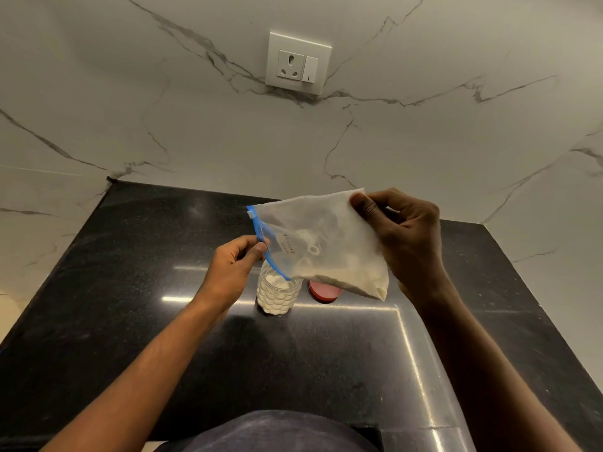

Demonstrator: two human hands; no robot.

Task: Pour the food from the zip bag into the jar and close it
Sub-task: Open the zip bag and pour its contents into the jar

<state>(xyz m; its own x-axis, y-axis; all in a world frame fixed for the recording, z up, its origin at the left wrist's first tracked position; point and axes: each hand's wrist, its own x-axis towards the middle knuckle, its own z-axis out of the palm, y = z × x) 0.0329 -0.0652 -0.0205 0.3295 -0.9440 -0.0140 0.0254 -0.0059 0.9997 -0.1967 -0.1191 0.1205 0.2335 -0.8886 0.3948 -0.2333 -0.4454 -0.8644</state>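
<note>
A clear zip bag point(321, 244) with a blue zip strip hangs tilted above the black counter, its zip edge pointing down-left over the jar. White powder lies along its lower edge. My left hand point(236, 265) pinches the blue zip strip. My right hand point(403, 236) grips the bag's upper right corner. The clear plastic jar point(277, 293) stands upright and uncapped under the bag's mouth, mostly full of white powder. Its red lid point(325, 292) lies flat on the counter just right of the jar, partly hidden by the bag.
The black stone counter point(163, 321) ends at a marble wall behind and on both sides. A white socket with a switch point(297, 63) is set in the back wall. My dark-clothed body shows at the bottom edge.
</note>
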